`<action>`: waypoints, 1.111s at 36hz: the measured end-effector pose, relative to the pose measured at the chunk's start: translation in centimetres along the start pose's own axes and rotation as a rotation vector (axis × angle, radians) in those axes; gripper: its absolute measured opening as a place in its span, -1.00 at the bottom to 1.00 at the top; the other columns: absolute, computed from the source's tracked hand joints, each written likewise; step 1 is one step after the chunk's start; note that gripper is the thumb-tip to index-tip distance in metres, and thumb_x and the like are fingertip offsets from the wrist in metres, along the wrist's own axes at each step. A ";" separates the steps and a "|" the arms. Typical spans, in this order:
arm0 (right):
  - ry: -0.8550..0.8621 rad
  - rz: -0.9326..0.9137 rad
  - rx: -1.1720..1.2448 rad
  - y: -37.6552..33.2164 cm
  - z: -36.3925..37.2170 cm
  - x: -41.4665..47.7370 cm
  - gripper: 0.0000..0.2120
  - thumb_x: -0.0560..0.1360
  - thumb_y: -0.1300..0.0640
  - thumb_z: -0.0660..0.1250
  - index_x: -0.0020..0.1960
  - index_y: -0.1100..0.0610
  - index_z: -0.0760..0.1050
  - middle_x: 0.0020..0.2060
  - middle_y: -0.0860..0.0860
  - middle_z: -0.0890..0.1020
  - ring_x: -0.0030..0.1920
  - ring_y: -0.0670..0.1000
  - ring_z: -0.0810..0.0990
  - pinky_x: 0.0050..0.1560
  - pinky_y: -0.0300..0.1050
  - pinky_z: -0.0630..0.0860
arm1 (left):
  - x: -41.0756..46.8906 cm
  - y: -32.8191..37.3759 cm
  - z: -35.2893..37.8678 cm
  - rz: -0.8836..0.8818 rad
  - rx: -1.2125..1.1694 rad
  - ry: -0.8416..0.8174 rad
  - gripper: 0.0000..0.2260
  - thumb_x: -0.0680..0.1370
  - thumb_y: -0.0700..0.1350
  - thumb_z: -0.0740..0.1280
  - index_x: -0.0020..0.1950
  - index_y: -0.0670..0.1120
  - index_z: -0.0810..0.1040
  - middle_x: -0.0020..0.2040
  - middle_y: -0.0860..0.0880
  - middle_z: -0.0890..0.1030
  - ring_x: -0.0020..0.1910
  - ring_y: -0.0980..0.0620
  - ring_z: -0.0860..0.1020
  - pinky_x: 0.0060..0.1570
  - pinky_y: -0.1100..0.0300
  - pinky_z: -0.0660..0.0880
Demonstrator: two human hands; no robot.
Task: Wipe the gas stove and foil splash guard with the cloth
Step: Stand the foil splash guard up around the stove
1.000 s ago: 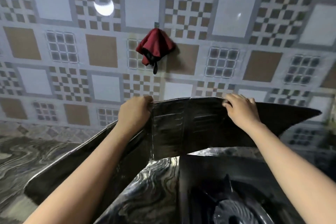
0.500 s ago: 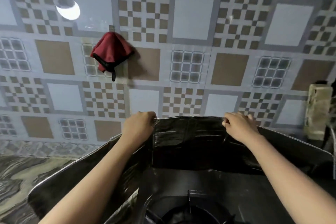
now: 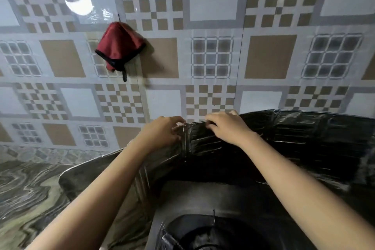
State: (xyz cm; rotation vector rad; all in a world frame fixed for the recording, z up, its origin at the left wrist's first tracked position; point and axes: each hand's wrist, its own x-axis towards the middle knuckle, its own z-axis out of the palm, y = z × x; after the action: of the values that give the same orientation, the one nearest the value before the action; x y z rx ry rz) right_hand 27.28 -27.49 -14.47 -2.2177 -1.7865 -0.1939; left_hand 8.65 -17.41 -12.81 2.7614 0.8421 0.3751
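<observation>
The dark, shiny foil splash guard (image 3: 294, 140) stands folded around the gas stove (image 3: 203, 201), whose burner (image 3: 209, 235) shows at the bottom edge. My left hand (image 3: 162, 131) grips the guard's top edge just left of a fold. My right hand (image 3: 225, 126) grips the same edge just right of that fold, so both hands sit close together. A red cloth (image 3: 118, 46) with black trim hangs on the tiled wall, up and to the left, apart from both hands.
The patterned tiled wall (image 3: 213, 57) rises right behind the guard. A marbled grey-green countertop (image 3: 26, 193) spreads to the left of the stove. A lamp's reflection glares on a tile (image 3: 79, 3) above the cloth.
My right hand has slid left along the guard's top edge, ending close to my left hand at the fold. The view has shifted, so the guard's right panel shows more.
</observation>
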 end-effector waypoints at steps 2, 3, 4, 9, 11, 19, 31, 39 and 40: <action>0.038 0.045 -0.018 0.5 0.4 0.3 -0.90 0.57 0.07 0.15 -0.08 -0.01 0.42 0.01 -0.05 0.59 0.06 0.06 0.50 0.16 0.06 0.25 | -0.9 -1.4 -1.0 -0.033 0.077 -0.077 -0.50 0.48 -0.14 0.34 0.38 0.12 0.30 0.22 0.00 0.57 0.14 -0.03 0.54 0.16 0.00 0.48; 0.060 0.067 -0.030 0.7 0.6 0.3 -0.91 0.57 0.07 0.15 -0.09 -0.01 0.41 0.00 -0.05 0.59 0.05 0.06 0.50 0.14 0.06 0.25 | -1.4 -2.1 -1.5 -0.049 0.088 -0.112 -0.45 0.49 -0.16 0.34 0.41 0.12 0.25 0.24 -0.02 0.55 0.17 -0.04 0.52 0.20 -0.01 0.45; 0.082 0.086 -0.036 0.8 0.7 0.3 -0.91 0.56 0.07 0.16 -0.10 0.00 0.41 -0.01 -0.05 0.59 0.04 0.06 0.50 0.14 0.06 0.25 | -1.9 -2.7 -1.9 -0.059 0.083 -0.149 -0.43 0.49 -0.18 0.32 0.44 0.13 0.20 0.26 -0.04 0.53 0.19 -0.05 0.50 0.24 -0.01 0.42; 0.122 0.046 -0.068 -0.6 0.8 0.2 -0.81 0.52 -0.05 0.24 0.08 -0.01 0.46 0.10 -0.07 0.57 0.14 0.05 0.50 0.23 0.08 0.23 | -4.4 -3.9 -3.5 -0.042 0.061 -0.277 -0.40 0.53 -0.23 0.21 0.47 0.18 0.08 0.36 -0.09 0.44 0.25 -0.06 0.45 0.30 0.02 0.34; 0.091 -0.028 -0.041 -2.1 0.9 0.5 -0.69 0.52 -0.05 0.24 0.22 0.01 0.42 0.21 -0.06 0.53 0.22 0.04 0.46 0.28 0.09 0.24 | -5.0 -3.3 -3.7 -0.024 0.006 -0.300 -0.41 0.55 -0.23 0.20 0.48 0.16 0.10 0.42 -0.02 0.36 0.33 -0.01 0.38 0.33 0.11 0.25; 0.108 -0.047 0.114 -5.5 1.4 1.6 -0.79 0.56 0.12 0.19 0.16 0.02 0.48 0.15 -0.04 0.58 0.16 0.06 0.51 0.21 0.04 0.34 | -6.3 -2.8 -3.0 -0.019 -0.254 -0.378 -0.40 0.54 -0.24 0.23 0.44 0.24 0.13 0.42 0.05 0.34 0.39 0.06 0.28 0.27 0.16 0.30; 0.054 0.003 0.055 -5.4 1.8 3.1 -0.74 0.45 -0.07 0.34 0.11 -0.06 0.49 0.08 -0.05 0.61 0.14 0.09 0.51 0.19 0.05 0.31 | -5.6 -3.6 -1.5 -0.048 -0.616 -0.325 -0.41 0.54 -0.38 0.08 0.46 0.13 0.16 0.46 0.02 0.25 0.36 0.13 0.21 0.24 0.39 0.11; 0.072 0.049 -0.152 -5.2 3.2 3.8 -0.28 0.22 -0.47 0.28 0.20 -0.02 0.41 0.13 0.01 0.59 0.19 0.08 0.50 0.25 0.09 0.24 | -4.2 -4.5 -0.4 -0.037 -0.807 -0.234 -0.46 0.53 -0.41 0.07 0.44 0.04 0.24 0.33 0.10 0.32 0.29 0.22 0.23 -0.15 0.74 0.24; 0.091 0.055 -0.159 -5.2 3.4 3.9 -0.28 0.23 -0.47 0.27 0.20 -0.02 0.41 0.15 0.00 0.58 0.20 0.08 0.49 0.25 0.09 0.24 | -4.0 -4.5 -0.3 -0.030 -0.803 -0.220 -0.46 0.53 -0.40 0.07 0.44 0.03 0.24 0.35 0.10 0.31 0.31 0.23 0.22 -0.13 0.75 0.23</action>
State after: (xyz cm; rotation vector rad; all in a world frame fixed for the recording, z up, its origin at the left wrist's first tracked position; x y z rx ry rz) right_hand 22.81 -21.77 -15.86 -2.3222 -1.7144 -0.4322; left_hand 3.03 -15.99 -14.59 1.9942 0.5171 0.3061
